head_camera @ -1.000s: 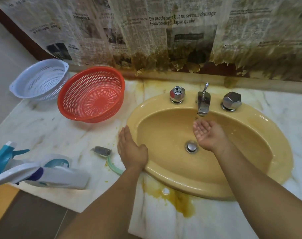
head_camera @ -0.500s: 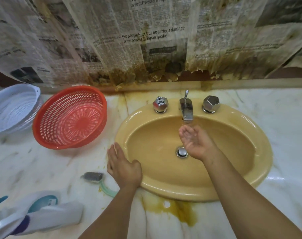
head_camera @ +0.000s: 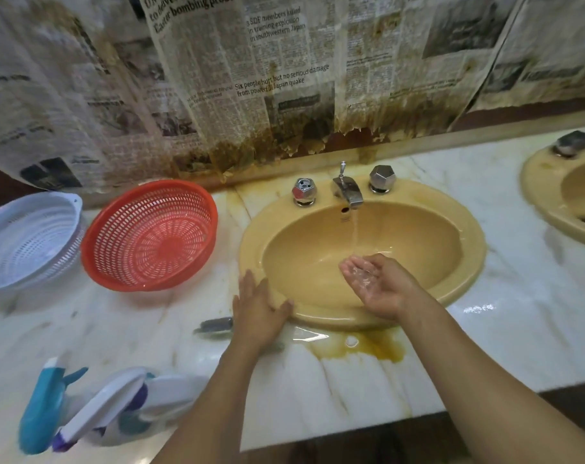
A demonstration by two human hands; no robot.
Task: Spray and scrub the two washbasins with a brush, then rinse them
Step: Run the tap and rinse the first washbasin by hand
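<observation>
Two washbasins in stained marble, newspaper behind

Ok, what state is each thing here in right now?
Tap: running.
Near washbasin: wet, water flowing in.
Right hand: cupped palm-up under the tap.
Left hand: flat against the basin's rim.
Brush: lying on the counter, unheld.
Spray bottles: lying down, unheld.
Red basket: empty.
White basket: empty.

One wide-angle camera, worn on the head, looks forward and down from above the bench's near edge, close over the left washbasin, facing the far newspaper-covered wall; the right washbasin is cut off.
</observation>
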